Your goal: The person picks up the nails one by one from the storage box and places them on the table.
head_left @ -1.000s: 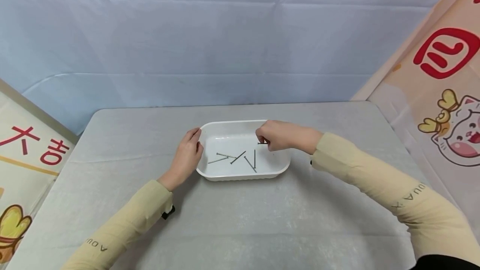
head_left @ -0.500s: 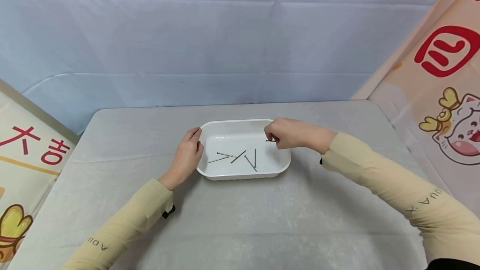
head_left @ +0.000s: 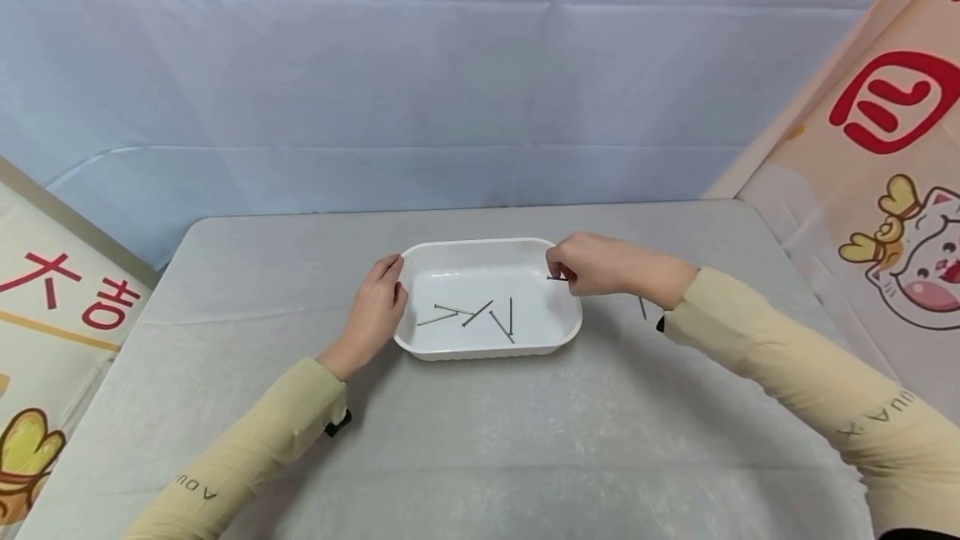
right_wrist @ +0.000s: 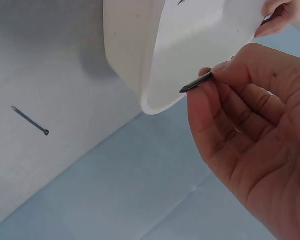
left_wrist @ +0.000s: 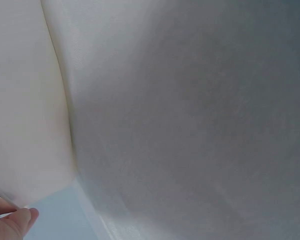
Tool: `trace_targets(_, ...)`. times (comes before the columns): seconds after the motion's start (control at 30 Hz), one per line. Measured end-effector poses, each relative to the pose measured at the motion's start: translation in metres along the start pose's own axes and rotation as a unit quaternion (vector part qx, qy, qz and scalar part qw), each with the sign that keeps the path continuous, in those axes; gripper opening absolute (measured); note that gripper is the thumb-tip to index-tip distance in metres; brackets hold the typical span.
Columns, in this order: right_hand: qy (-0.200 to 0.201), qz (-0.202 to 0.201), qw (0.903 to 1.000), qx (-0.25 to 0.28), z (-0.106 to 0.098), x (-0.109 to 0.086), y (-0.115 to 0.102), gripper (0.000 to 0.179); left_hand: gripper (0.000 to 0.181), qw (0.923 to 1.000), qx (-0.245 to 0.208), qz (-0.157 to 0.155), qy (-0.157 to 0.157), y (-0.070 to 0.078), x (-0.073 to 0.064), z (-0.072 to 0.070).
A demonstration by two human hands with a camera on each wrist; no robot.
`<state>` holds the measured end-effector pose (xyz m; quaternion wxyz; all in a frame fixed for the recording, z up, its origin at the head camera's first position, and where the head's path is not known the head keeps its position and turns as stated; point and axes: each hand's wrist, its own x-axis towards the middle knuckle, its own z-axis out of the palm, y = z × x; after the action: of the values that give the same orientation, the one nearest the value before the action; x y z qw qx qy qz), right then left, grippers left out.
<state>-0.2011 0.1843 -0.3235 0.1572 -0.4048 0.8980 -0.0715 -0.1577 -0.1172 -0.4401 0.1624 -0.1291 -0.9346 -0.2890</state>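
A white tray [head_left: 487,353] stands on the table, and several nails [head_left: 477,313] lie scattered on its floor. My left hand [head_left: 372,307] grips the tray's left rim between thumb and fingers. Over the right end of the tray, my right hand [head_left: 596,263] pinches a single nail [right_wrist: 197,83] between thumb and fingertips; in the right wrist view its pointed end sticks out. Another nail [right_wrist: 30,120] lies on the table to the right of the tray, partly hidden behind the right hand in the head view. The left wrist view catches only fingertips at the tray edge.
A grey cloth covers the table [head_left: 480,448]. Behind it hangs a pale blue cloth backdrop [head_left: 450,107]. Printed banners stand at the left [head_left: 52,298] and right [head_left: 885,215] sides.
My right hand has moved right with the pinched nail, from over the tray's interior to its right rim. The nail on the table has come into view. My left hand stays put.
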Motion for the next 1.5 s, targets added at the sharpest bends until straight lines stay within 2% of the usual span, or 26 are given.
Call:
trace_targets(0.57,0.025,-0.001,0.9996,0.013,-0.003,-0.022,0.012,0.018,0.039,1.0000,-0.001,0.002,0.004,0.001,0.000,0.000)
trace_targets(0.97,0.039,0.020,0.9988,0.020,-0.001,-0.033,0.019,0.020,0.039,1.0000,-0.005,0.000,0.003,0.001,0.000,0.000)
trace_targets(1.5,0.040,0.055,0.9974,0.026,0.013,-0.049,0.034,0.017,0.039,0.9999,-0.010,-0.001,0.005,0.001,0.000,0.001)
